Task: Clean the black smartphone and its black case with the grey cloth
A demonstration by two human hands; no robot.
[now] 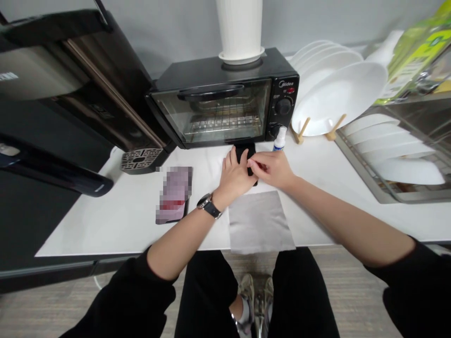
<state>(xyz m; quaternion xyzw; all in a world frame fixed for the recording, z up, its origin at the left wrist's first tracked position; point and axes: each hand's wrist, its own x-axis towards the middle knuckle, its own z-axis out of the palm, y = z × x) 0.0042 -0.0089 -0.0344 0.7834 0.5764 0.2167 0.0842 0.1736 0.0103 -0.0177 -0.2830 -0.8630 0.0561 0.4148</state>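
Both hands meet over a small black object (pixel 246 154) lying on the white counter (pixel 116 220) just in front of the toaster oven (pixel 225 101). My left hand (pixel 234 176), with a watch on its wrist, rests on the object with fingers curled over it. My right hand (pixel 271 169) pinches at the object's near right side; something small and red shows at its fingertips. What the black object is stays mostly hidden under the hands. A grey cloth (pixel 259 220) lies flat on the counter just below the hands. A small white spray bottle (pixel 279 139) stands right behind my right hand.
A phone (pixel 174 195) lies left of the hands. A dark coffee machine (pixel 70 94) fills the left side. White plates (pixel 338 89) stand in a wooden rack at the right, more in a metal dish rack (pixel 391 155). A white vase (pixel 240 30) stands on the oven.
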